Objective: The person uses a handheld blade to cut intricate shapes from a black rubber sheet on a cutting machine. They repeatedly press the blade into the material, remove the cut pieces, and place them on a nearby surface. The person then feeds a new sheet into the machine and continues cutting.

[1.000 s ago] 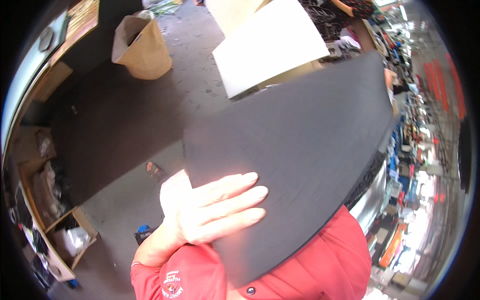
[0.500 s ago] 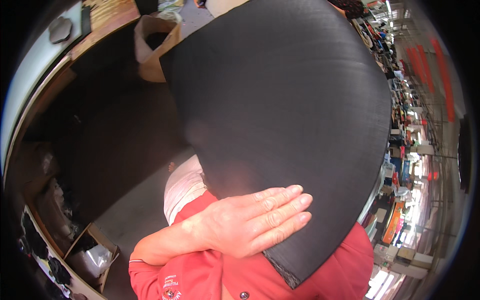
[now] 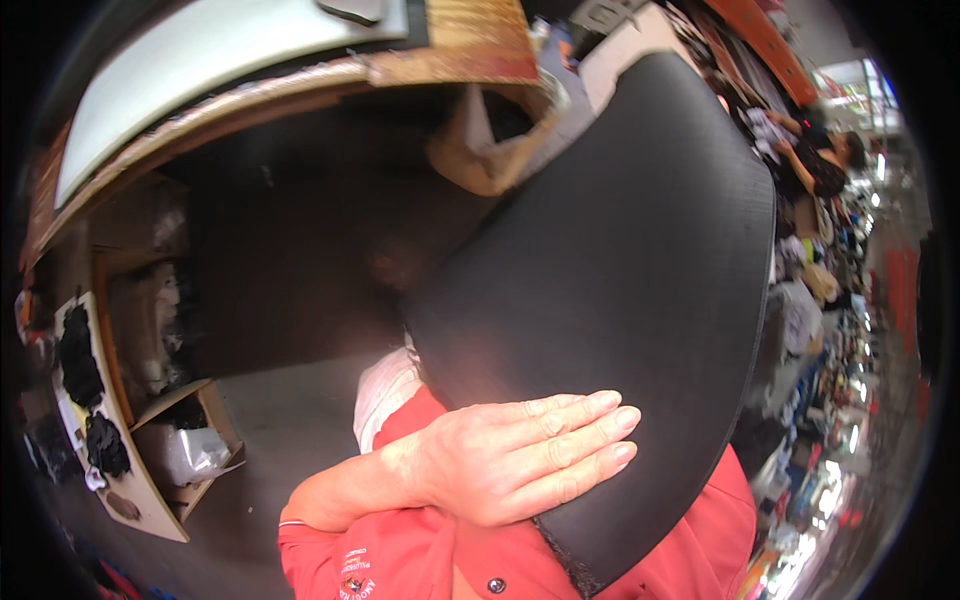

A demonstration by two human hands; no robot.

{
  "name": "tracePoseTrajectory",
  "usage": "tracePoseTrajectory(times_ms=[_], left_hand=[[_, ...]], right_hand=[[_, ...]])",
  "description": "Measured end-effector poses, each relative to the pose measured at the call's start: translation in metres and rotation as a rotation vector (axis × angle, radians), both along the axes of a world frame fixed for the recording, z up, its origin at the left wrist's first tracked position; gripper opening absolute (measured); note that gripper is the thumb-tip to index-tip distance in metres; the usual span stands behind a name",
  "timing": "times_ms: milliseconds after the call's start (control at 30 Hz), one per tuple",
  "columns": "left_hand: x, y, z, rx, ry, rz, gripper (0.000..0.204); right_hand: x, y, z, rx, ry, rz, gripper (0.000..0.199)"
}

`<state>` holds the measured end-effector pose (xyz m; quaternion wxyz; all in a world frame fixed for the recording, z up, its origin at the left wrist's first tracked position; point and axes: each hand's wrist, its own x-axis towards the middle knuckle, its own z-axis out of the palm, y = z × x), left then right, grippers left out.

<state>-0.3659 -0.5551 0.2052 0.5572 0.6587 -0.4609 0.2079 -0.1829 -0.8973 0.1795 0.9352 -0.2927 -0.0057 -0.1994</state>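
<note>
A large, smooth black sheet fills the middle of the head view and leans against the front of my red shirt. Its lower edge looks rough and fibrous; the material is hard to name. My left hand lies across the lower part of the sheet with fingers straight and flat, pressing it toward my chest. The thumb is out of sight. My right hand does not show; the sheet may cover it.
A worktable with a pale top and worn wooden edge runs along the upper left. Beside it hangs an open tan bag. Lower left are an open box with clear plastic and a board bearing black pieces. Another person works at the upper right.
My view has turned, so the table and bag sit farther right in the picture. The sheet now appears narrower and tilted. My left hand keeps its flat hold, and the other person shows more fully.
</note>
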Motion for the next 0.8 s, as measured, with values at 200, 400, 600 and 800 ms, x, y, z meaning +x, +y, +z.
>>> tracePoseTrajectory(times_ms=[200,400,600,800], left_hand=[[0.080,0.119,-0.003,-0.052,0.343,0.121,0.029],[0.107,0.221,0.008,-0.383,0.715,0.604,0.039],[0.163,0.361,0.029,-0.636,0.489,0.701,0.016],[0.233,0.493,-0.047,-0.183,1.218,0.874,0.022]], right_hand=[[0.126,0.123,-0.006,0.067,0.003,0.181,0.038],[0.148,0.241,0.041,-0.023,0.127,0.028,0.028],[0.173,0.320,0.091,-0.115,-0.198,0.184,0.023],[0.323,0.428,0.137,-0.233,-0.474,0.330,0.026]])
